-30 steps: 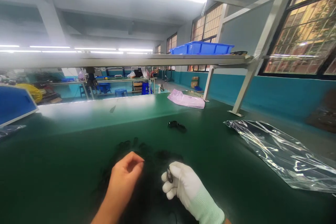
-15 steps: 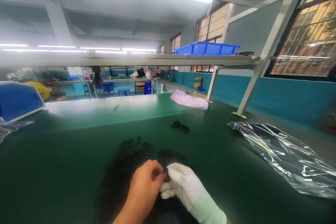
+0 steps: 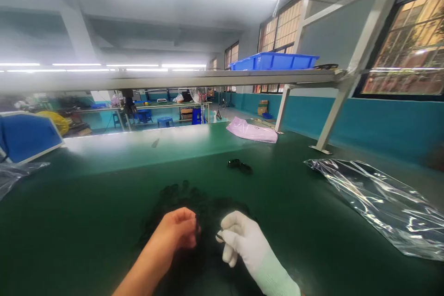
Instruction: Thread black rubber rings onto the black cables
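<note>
A mass of dark curly hair [image 3: 183, 196] lies on the green tabletop below and between my hands. My bare left hand [image 3: 176, 231] is closed in a pinch over the hair. Something dark shows at its fingertips, too blurred to name. Opposite it, my right hand [image 3: 239, 240] wears a white glove with a pale green cuff. Its thumb and forefinger press together on a small dark strip [image 3: 219, 237]. A gap separates the two hands. Beyond the hair lies a small black object [image 3: 239, 165] in two joined or touching parts.
A clear plastic bag [image 3: 378, 208] lies at the right, and another clear sheet [image 3: 17, 175] at the left by a blue panel [image 3: 27, 136]. A pink bag [image 3: 251, 130] sits farther back. Above runs a shelf beam [image 3: 173, 81] bearing a blue tray [image 3: 274, 61].
My hands were together at a small dark thing and are now apart. The left hand has moved left; the right has stayed nearly in place, keeping the small dark strip.
</note>
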